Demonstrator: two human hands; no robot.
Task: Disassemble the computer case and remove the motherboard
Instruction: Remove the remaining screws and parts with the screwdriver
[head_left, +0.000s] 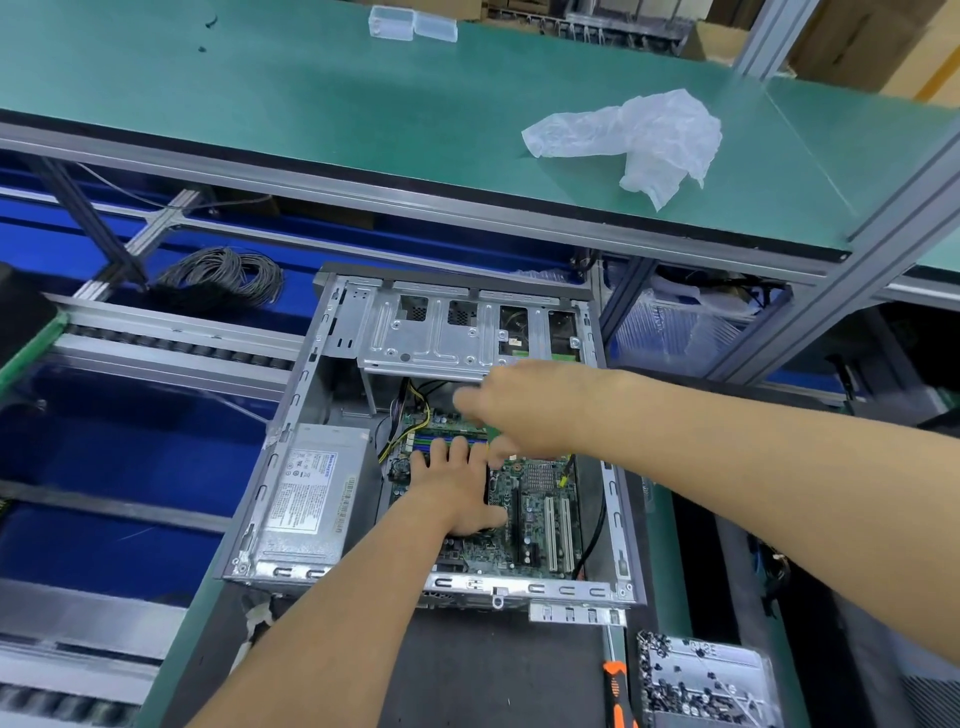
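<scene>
An open grey computer case (291, 415) lies on its side on the dark mat, its cover off. The green motherboard (540, 499) sits on the case floor. My left hand (457, 483) rests flat on the board, fingers spread toward the memory slots. My right hand (514, 410) hovers above the board's far end, blurred, and whether it holds anything is unclear. A silver power supply (311, 488) fills the case's left side. A metal drive cage (441, 327) spans the far end.
A green shelf (363, 104) overhangs the far side, with a crumpled plastic bag (644, 135) and clear boxes (410, 23) on it. A tray of screws (701, 680) and an orange-handled screwdriver (618, 691) lie near right. A cable coil (223, 280) lies far left.
</scene>
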